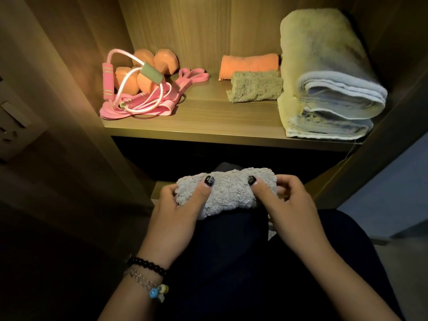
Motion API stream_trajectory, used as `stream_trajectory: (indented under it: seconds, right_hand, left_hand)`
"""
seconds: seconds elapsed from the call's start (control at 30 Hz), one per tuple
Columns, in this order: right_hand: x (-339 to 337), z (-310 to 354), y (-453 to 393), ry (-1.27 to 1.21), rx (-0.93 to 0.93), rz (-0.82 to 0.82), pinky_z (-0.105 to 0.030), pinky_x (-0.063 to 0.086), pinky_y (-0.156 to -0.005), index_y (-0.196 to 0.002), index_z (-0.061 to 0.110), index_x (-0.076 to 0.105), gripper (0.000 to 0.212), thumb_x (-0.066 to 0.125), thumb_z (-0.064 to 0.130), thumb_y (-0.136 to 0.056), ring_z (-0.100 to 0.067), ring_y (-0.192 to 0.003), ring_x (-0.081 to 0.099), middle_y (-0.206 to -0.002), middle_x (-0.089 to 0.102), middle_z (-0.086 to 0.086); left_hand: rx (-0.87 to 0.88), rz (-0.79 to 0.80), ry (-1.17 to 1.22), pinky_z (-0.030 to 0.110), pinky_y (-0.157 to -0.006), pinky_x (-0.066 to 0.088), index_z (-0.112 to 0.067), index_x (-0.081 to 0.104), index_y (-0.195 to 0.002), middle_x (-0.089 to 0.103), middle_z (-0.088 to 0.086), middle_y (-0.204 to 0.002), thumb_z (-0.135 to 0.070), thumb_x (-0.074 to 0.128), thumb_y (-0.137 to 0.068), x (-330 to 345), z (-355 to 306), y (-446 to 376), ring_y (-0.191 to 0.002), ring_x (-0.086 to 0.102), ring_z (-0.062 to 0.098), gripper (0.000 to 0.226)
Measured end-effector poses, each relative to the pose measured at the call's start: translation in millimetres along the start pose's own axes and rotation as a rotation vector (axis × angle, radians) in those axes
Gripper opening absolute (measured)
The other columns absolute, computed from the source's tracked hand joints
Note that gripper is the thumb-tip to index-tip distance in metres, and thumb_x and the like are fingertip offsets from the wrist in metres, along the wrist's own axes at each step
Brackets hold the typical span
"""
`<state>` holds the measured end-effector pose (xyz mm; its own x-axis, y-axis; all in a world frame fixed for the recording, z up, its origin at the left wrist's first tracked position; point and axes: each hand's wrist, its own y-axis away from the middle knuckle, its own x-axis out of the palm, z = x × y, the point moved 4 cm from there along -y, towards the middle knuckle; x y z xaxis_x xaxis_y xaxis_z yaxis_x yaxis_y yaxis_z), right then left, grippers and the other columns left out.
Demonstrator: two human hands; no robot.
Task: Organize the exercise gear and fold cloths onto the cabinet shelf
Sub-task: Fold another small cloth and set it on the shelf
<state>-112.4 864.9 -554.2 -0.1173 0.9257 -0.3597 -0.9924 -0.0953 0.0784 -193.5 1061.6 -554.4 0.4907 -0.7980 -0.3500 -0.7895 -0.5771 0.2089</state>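
Head view: I am watching 2 hands working a small fluffy pale cloth (225, 193) over the person's dark-clad lap, just below the lit cabinet shelf (208, 128). The left hand (178, 212) is grasping the cloth's left end, thumb pressing on top and fingers curling under; the right hand (282, 200) is grasping the right end the same way. The cloth is sitting as a short, thick roll or fold between them.

I am judging it light, soft and limp, likely to spring open if either end is let go, so holding both ends with thumbs on top looks the safest way to carry it up.

On the shelf, orange dumbbells (148, 70) and pink bands and a skipping rope (139, 103) are lying at the left; an orange cloth (247, 66) and a green-grey cloth (257, 89) are resting mid-shelf, touching, just beside a tall stack of towels (324, 77) at the right.
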Motion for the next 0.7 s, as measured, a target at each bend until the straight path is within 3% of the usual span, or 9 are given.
stream_trajectory:
  seconds: [0.07, 0.13, 0.2, 0.3, 0.4, 0.47, 0.57, 0.7]
  right_hand:
    - [0.1, -5.6, -2.1, -0.047, 0.113, 0.054, -0.037, 0.054, -0.074, -0.115, 0.025, 0.055, 0.064, 0.064, 0.065, -0.065, -0.013, -0.085, 0.064, -0.094, 0.063, 0.003]
    - [-0.6, -5.0, -3.3, -0.139, 0.121, 0.065, -0.031, 0.051, -0.066, -0.113, 0.024, 0.058, 0.062, 0.068, 0.06, -0.063, -0.009, -0.077, 0.064, -0.091, 0.066, 0.001]
    - [-0.7, -1.6, -1.6, -0.232, 0.082, 0.052, -0.02, 0.046, -0.058, -0.107, 0.024, 0.063, 0.049, 0.072, 0.049, -0.066, -0.003, -0.066, 0.063, -0.086, 0.069, 0.002]
    - [1.6, 4.9, 0.7, -0.386, -0.001, 0.078, -0.012, 0.048, -0.055, -0.098, 0.016, 0.068, 0.021, 0.074, 0.021, -0.078, 0.0, -0.065, 0.067, -0.081, 0.074, 0.005]
    - [0.0, 11.5, -8.3, -0.465, -0.058, 0.063, -0.01, 0.049, -0.056, -0.095, 0.013, 0.069, 0.017, 0.073, 0.009, -0.079, -0.001, -0.07, 0.07, -0.079, 0.074, 0.011]
    - [-5.0, 15.3, -23.8, -0.484, -0.097, -0.003, -0.008, 0.048, -0.057, -0.094, 0.017, 0.068, 0.019, 0.074, 0.008, -0.079, 0.001, -0.071, 0.069, -0.079, 0.074, 0.012]
    - [-11.6, 17.6, -51.4, -0.469, -0.16, -0.108, -0.006, 0.047, -0.062, -0.091, 0.028, 0.066, 0.025, 0.076, 0.011, -0.078, 0.0, -0.075, 0.067, -0.088, 0.071, 0.008]
    - [-11.0, 14.2, -86.3, -0.378, -0.184, -0.22, -0.003, 0.045, -0.062, -0.092, 0.038, 0.06, 0.031, 0.076, 0.015, -0.079, -0.006, -0.085, 0.061, -0.1, 0.063, 0.009]
  left_hand:
    - [0.022, 0.043, 0.145, 0.025, -0.074, 0.049, -0.027, 0.06, -0.111, 0.071, -0.009, -0.102, -0.073, 0.063, -0.052, 5.3, -2.0, 1.1, -0.091, 0.067, 0.008, 0.075]
    - [0.08, 0.056, 0.253, 0.028, -0.076, 0.051, -0.028, 0.066, -0.104, 0.074, -0.009, -0.099, -0.063, 0.067, -0.057, 7.4, -7.4, 2.3, -0.09, 0.07, 0.008, 0.059]
    - [0.141, 0.063, 0.274, 0.033, -0.08, 0.053, -0.027, 0.067, -0.103, 0.074, -0.009, -0.1, -0.055, 0.065, -0.068, 8.4, -13.5, 3.2, -0.094, 0.07, 0.01, 0.045]
    - [0.192, 0.032, 0.317, 0.038, -0.085, 0.053, -0.026, 0.067, -0.104, 0.073, -0.005, -0.102, -0.042, 0.061, -0.083, 6.9, -24.3, 0.3, -0.098, 0.069, 0.013, 0.027]
    - [0.213, 0.088, 0.355, 0.031, -0.074, 0.055, -0.025, 0.069, -0.096, 0.074, -0.003, -0.097, -0.032, 0.065, -0.086, 7.9, -39.0, -9.1, -0.093, 0.07, 0.016, 0.013]
    - [0.248, 0.133, 0.386, 0.025, -0.067, 0.056, -0.024, 0.072, -0.093, 0.075, 0.0, -0.094, -0.027, 0.076, -0.078, 10.9, -49.1, -19.1, -0.089, 0.071, 0.018, 0.016]
    - [0.291, 0.097, 0.382, 0.035, -0.075, 0.058, -0.018, 0.072, -0.096, 0.074, 0.005, -0.096, -0.026, 0.082, -0.066, 21.9, -57.7, -43.7, -0.091, 0.071, 0.02, 0.033]
    - [0.318, 0.027, 0.304, 0.04, -0.079, 0.056, -0.013, 0.07, -0.089, 0.073, 0.005, -0.089, -0.014, 0.081, -0.073, 43.0, -64.5, -97.7, -0.081, 0.067, 0.018, 0.019]
